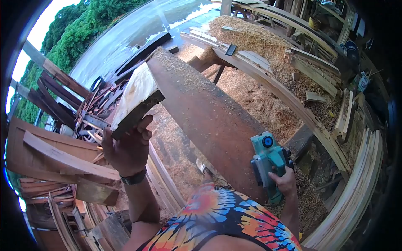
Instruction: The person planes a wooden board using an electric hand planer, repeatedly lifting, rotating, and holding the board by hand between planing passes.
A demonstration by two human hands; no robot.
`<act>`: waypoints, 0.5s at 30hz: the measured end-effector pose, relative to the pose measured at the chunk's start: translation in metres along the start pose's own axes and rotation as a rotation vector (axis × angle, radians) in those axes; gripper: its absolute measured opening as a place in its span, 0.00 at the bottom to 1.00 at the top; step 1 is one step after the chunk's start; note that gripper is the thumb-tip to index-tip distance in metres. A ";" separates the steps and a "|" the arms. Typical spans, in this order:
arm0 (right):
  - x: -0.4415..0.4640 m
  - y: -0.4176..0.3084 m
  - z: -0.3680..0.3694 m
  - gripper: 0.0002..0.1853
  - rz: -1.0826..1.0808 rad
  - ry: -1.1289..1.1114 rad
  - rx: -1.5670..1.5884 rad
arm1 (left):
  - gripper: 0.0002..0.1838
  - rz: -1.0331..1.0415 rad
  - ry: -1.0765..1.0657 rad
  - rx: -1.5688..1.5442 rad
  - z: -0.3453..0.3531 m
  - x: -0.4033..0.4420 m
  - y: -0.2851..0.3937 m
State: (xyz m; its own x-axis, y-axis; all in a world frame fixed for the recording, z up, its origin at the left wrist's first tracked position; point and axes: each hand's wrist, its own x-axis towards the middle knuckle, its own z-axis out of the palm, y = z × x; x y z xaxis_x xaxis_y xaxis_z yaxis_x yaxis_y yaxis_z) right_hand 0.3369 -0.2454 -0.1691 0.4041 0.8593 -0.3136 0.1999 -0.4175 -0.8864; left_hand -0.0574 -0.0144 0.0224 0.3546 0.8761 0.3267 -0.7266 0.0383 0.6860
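Note:
My left hand [127,146] grips the near end of a pale wooden board [135,94], which is held up and tilted beside the bench. The board's near end is dark and rough. Fingers of this hand wrap round its lower edge. My right hand [285,180] is closed round the handle of a teal electric planer [268,161]. The planer rests at the right edge of a brown workbench [209,121], close to my body. Wood shavings lie scattered over the bench's far part.
A long curved timber [284,100] runs along the right of the bench. Heaped shavings [255,37] lie beyond it. Stacked planks [356,201] stand at the lower right. Scrap wood [104,104] and a curved plank [67,152] are on the left.

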 end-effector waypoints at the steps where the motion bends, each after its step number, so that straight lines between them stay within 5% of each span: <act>1: 0.000 -0.001 -0.001 0.19 0.037 -0.006 0.008 | 0.34 0.001 0.000 0.002 0.000 0.001 0.000; 15: 0.002 0.005 0.000 0.15 -0.044 0.012 -0.020 | 0.37 0.007 -0.028 -0.063 -0.008 0.002 0.002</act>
State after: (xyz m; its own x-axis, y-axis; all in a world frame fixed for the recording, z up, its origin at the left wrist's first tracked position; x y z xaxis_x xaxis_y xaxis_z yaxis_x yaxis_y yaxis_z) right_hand 0.3385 -0.2456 -0.1737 0.4047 0.8736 -0.2701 0.2354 -0.3850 -0.8924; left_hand -0.0624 -0.0092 0.0191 0.3653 0.8627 0.3498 -0.7642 0.0633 0.6419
